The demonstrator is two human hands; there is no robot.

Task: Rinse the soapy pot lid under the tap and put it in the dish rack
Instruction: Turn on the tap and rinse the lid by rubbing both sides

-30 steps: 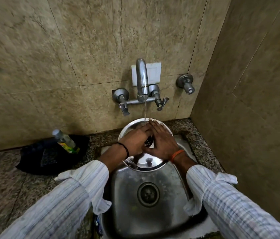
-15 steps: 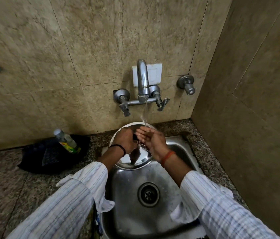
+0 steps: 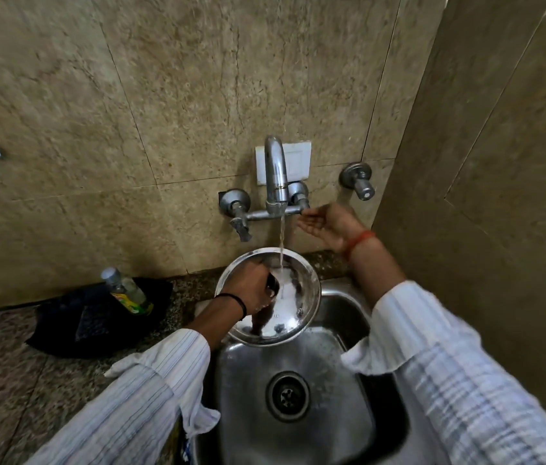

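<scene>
A round steel pot lid (image 3: 293, 317) is held over the back of the sink, top side up, under the running stream from the tap (image 3: 275, 176). My left hand (image 3: 248, 286) is shut on the lid's dark handle. Water strikes the lid near its middle. My right hand (image 3: 327, 224) is raised at the tap's right-hand valve lever, fingers apart, fingertips touching or nearly touching it. No dish rack is in view.
The steel sink (image 3: 332, 391) has a drain (image 3: 287, 396) at its middle. A bottle (image 3: 127, 292) lies on a black cloth (image 3: 97, 317) on the granite counter at left. A second wall valve (image 3: 357, 177) sits right of the tap. A tiled wall closes the right side.
My right hand has left the lid and gone up to the tap's right lever. My left hand still holds the lid under the stream.
</scene>
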